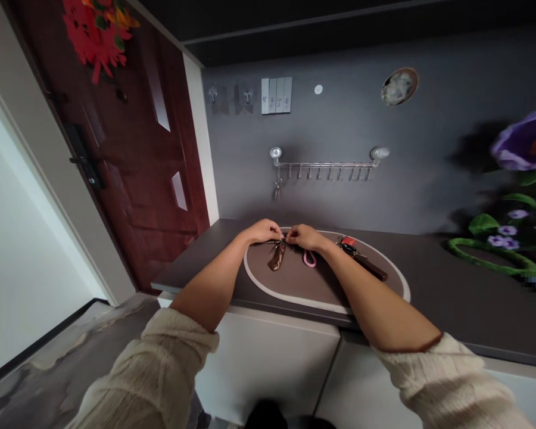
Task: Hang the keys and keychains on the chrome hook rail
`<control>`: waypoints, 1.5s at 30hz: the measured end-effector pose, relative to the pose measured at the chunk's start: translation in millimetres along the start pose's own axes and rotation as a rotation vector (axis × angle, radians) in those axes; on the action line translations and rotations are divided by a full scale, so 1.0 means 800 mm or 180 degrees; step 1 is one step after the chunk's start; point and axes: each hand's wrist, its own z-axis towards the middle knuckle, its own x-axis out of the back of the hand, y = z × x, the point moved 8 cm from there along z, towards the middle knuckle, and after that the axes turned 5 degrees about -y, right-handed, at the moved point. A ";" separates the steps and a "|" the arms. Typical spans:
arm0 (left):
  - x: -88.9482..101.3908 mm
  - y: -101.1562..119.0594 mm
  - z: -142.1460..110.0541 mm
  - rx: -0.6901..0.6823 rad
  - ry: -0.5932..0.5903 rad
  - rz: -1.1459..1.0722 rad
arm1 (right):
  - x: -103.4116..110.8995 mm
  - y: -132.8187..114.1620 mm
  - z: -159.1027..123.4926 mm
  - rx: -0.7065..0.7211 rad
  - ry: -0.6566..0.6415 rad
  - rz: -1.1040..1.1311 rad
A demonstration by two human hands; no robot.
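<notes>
My left hand (265, 230) is closed, its fingertips pinching a bunch of keys (276, 245) low over the oval brown mat (290, 280). A brown patterned strap (277, 260) hangs from those keys towards me. Right beside it, my right hand (304, 236) is closed too, thumb and finger pressed together at the same bunch. What sits between those fingertips is too small to make out. Just below the right hand lies a pink loop (309, 258). Partly behind my right forearm is a second set of keys (352, 248) with a red tag (348, 241) and a dark brown strap (375, 269).
A rail of hooks (326, 165) is fixed on the grey wall, with a key (277, 190) hanging at its left end. Purple flowers (524, 143) with a green base (486, 256) stand at right. A dark red door (147, 149) is at left.
</notes>
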 end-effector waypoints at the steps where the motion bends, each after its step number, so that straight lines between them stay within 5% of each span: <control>1: 0.000 0.001 -0.001 0.0023 0.0000 -0.0001 | 0.000 -0.001 0.000 0.0000 0.0000 -0.0013; 22: 0.014 0.013 -0.006 -0.0015 0.0282 -0.0548 | 0.017 0.006 0.010 0.0430 0.0772 0.1128; 32: 0.025 0.017 -0.005 -0.0222 0.0615 -0.0665 | 0.015 0.003 0.005 0.0435 0.0612 0.2341; 45: 0.039 0.017 -0.006 -0.0327 0.1011 -0.1754 | 0.020 -0.016 -0.010 0.0398 0.0434 0.2924</control>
